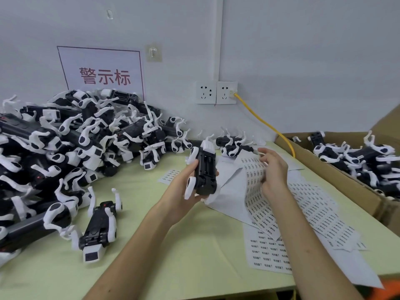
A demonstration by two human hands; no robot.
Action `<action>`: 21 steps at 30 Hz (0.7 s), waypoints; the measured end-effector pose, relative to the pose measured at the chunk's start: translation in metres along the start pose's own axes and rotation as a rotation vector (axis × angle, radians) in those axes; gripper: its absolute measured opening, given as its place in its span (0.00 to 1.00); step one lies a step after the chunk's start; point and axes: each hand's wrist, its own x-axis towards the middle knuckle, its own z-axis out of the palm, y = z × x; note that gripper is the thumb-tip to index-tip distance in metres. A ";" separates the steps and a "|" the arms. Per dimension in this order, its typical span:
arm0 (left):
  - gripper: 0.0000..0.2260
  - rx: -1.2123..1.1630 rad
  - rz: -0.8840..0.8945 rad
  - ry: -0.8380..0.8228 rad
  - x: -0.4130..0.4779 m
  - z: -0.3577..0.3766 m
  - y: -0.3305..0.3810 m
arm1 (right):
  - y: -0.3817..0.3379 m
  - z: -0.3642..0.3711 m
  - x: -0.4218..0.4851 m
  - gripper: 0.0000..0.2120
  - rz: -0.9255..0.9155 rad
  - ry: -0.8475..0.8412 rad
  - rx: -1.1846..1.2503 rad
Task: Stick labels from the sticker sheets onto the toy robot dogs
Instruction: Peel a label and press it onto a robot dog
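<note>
Above the table (151,245), left grip (183,192) holds toy dog (205,169); right grip (273,171), sticker sheet (257,204).

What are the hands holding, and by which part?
The left hand grips a black-and-white plastic toy robot dog around its body. The right hand pinches a white paper sticker sheet near its top.

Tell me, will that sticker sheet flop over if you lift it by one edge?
Probably floppy: the sticker sheet bends in a curve where the right hand lifts it. It looks thin, so likely light and easily creased.
</note>
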 end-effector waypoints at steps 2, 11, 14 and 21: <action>0.24 -0.033 0.006 -0.028 0.001 -0.001 -0.001 | 0.001 0.003 -0.002 0.16 -0.117 -0.082 -0.111; 0.28 -0.213 0.011 -0.094 0.003 0.000 0.000 | 0.019 0.017 -0.021 0.13 -0.586 -0.321 -0.539; 0.26 -0.239 0.009 -0.078 0.005 -0.002 -0.002 | 0.021 0.018 -0.025 0.13 -0.703 -0.384 -0.652; 0.24 -0.200 0.023 -0.091 0.003 -0.003 0.000 | 0.016 0.014 -0.027 0.11 -0.537 -0.712 -0.635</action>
